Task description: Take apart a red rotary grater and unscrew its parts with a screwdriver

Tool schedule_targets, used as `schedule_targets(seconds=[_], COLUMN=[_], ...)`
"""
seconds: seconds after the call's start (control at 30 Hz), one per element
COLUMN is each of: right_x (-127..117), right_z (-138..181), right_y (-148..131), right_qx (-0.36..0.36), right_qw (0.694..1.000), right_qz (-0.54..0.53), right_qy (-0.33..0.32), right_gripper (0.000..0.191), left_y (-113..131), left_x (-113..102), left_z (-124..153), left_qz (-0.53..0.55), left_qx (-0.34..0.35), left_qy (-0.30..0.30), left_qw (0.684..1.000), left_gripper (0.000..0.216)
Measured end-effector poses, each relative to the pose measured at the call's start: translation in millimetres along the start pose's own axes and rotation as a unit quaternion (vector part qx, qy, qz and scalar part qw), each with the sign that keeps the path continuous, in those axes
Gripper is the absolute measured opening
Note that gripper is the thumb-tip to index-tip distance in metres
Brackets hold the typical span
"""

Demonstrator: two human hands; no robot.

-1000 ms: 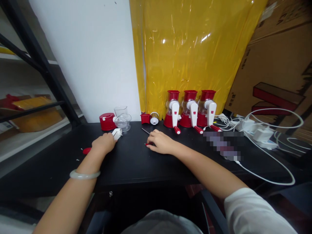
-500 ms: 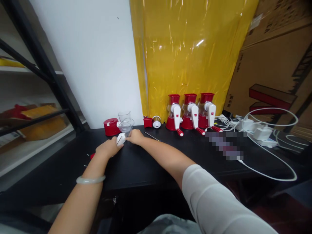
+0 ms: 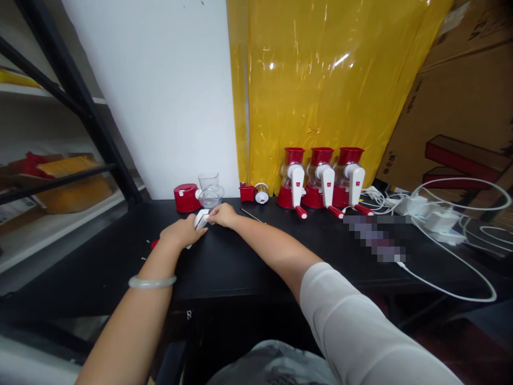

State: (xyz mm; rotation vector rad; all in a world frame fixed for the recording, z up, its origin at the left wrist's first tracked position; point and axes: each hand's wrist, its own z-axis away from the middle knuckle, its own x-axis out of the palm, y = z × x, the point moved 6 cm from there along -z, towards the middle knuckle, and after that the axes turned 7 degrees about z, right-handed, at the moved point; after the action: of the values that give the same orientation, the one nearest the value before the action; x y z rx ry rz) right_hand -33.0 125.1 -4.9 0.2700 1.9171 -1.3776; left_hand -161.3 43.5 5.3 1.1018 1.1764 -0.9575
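Note:
My left hand [image 3: 182, 233] is closed around a white crank handle [image 3: 201, 218], held just above the black table. Against the right end of this handle, the fingers of my right hand [image 3: 223, 215] are pinched together. Whether they grip the handle itself or a small part is hidden. Right behind my hands stands a clear plastic grinder body [image 3: 211, 193] with a hopper. To its left is a red grinder base [image 3: 187, 198]. A small red piece [image 3: 154, 244] shows partly behind my left wrist.
A thin screwdriver [image 3: 251, 215] lies beyond my right forearm. Farther back are a red hopper piece [image 3: 247, 193] and a metal grating drum [image 3: 262, 193]. Three assembled red-and-white grinders [image 3: 321, 184] stand in a row, with white cables [image 3: 404, 206] to their right. Small white bits [image 3: 144, 259] lie at left.
The view has shifted slightly, so the table's things sit a little farther right and higher. Both hands stay at the white crank handle, which is tilted slightly differently.

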Motion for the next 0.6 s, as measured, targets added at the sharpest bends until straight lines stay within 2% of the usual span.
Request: schedule_targets(seconds=[0.3, 0.6], right_x=[-4.7, 3.8], right_z=[3.0, 1.9], right_y=[-5.3, -5.5], right_qx=[0.003, 0.004], right_qw=[0.999, 1.000], right_qz=[0.033, 0.022], right_qy=[0.010, -0.007], right_gripper=[0.003, 0.005], left_y=[0.8, -0.5], left_x=[-0.8, -0.4], left_z=[2.2, -0.5], left_qz=[0.003, 0.010], left_qx=[-0.003, -0.002], left_qy=[-0.008, -0.007], left_qw=[1.000, 1.000], left_gripper=[0.067, 0.057])
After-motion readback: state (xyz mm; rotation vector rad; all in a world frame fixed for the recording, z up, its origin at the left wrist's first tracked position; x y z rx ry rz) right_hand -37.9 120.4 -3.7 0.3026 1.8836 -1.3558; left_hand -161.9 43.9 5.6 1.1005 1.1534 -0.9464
